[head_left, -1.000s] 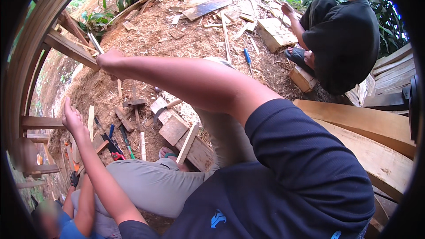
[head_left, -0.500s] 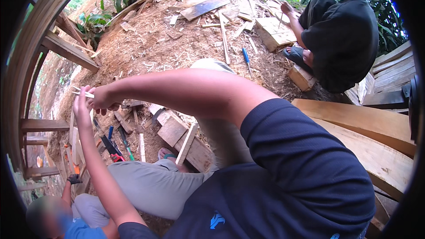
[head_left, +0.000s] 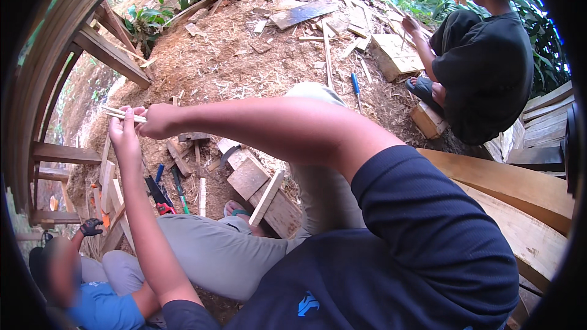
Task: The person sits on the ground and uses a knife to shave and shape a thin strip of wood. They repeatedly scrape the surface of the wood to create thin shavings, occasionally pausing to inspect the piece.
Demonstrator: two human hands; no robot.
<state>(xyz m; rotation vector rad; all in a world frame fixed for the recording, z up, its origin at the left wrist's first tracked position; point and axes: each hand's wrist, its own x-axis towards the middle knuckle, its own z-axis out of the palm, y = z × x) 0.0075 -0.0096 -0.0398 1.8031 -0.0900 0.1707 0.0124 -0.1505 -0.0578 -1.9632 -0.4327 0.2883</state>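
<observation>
Both arms reach out to the left, and the hands meet beside the wooden frame. Between them are thin pale wooden sticks (head_left: pixel 126 115), apparently two, lying close together with their tips pointing left. My left hand (head_left: pixel 126 134) pinches the sticks from below, its fingers pointing up. My right hand (head_left: pixel 161 121) is closed at their right-hand end, its fingers curled. How far the sticks run inside the right hand is hidden.
A handsaw (head_left: pixel 160 198), wood blocks (head_left: pixel 247 178) and a leaning wood strip (head_left: pixel 267 197) lie near my legs. A blue-handled tool (head_left: pixel 356 84) rests on shavings. One co-worker (head_left: pixel 483 67) squats at right; another (head_left: pixel 101 305), with a gloved hand, is lower left. Timbers (head_left: pixel 513 214) lie right.
The two sticks, spread apart at their tips before, now lie nearly together. The whole view has shifted a little. The lower-left co-worker shows more, the gloved hand now higher with fingers apart.
</observation>
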